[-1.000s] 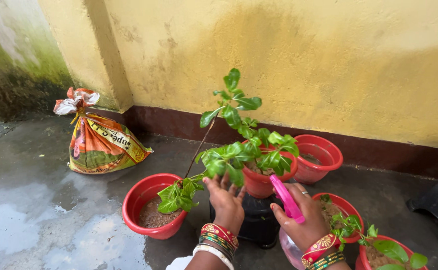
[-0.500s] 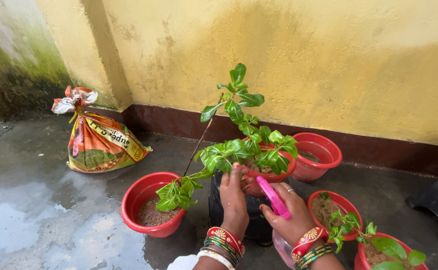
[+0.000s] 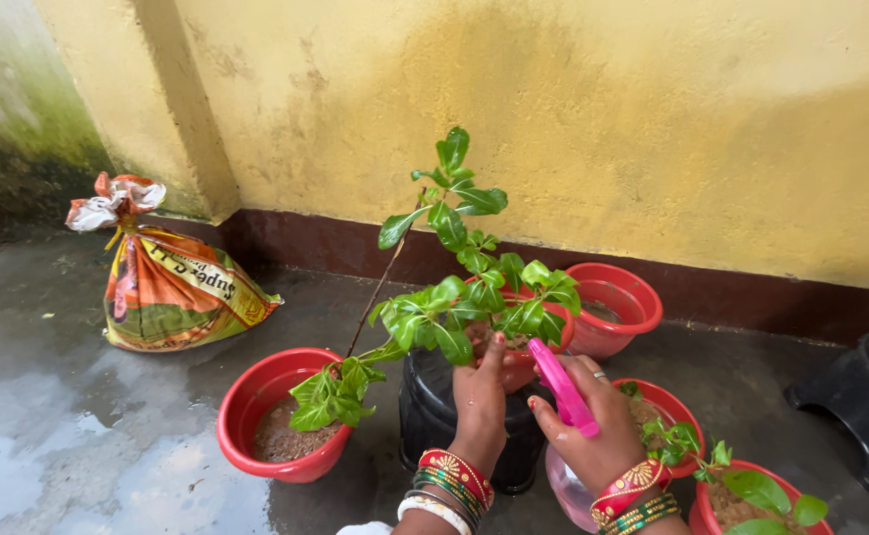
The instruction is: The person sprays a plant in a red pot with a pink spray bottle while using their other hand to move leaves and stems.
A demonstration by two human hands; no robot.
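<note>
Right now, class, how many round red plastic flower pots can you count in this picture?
5: one front left, one raised on the black stand, one by the wall, one right of the hands, one at bottom right. Others may lie out of view.

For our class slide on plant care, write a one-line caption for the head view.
Left hand touches a leafy plant's red pot while the right hand holds a pink spray bottle.
</note>
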